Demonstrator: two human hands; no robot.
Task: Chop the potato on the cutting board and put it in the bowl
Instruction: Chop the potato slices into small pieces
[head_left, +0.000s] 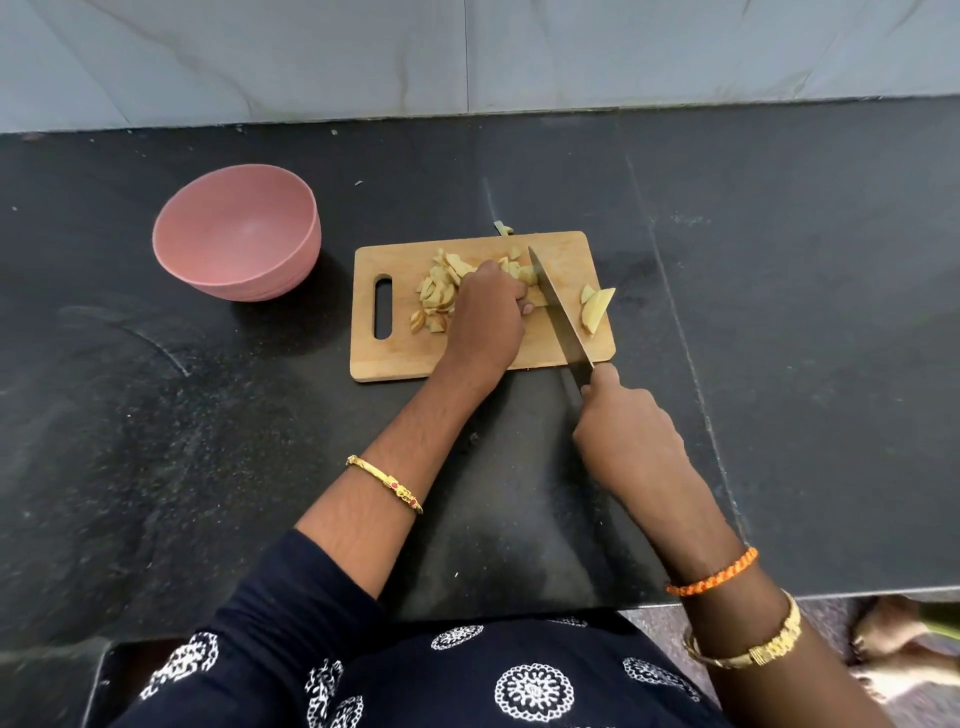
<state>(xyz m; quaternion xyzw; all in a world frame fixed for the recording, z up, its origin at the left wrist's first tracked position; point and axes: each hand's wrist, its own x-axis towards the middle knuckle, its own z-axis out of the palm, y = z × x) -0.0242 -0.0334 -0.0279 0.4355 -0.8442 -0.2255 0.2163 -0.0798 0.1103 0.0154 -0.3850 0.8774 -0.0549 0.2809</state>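
Your left hand (485, 312) fingers curled, pinching potato pieces (524, 273) on the cutting board (524, 348), knife (558, 312) blade just beside those fingers, your right hand (626, 421) fingers wrapped round its handle, pink bowl (236, 231) well apart on the counter (779, 312)

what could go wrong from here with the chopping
1. The left hand holds potato right beside the long steel knife blade, with a fingertip showing next to the edge; a slip could cut it.
2. The large potato wedges lie at the right edge of the wooden cutting board and may fall onto the black countertop; one scrap is already off the board.
3. The pink bowl stands apart from the board, so pieces could drop in transfer.
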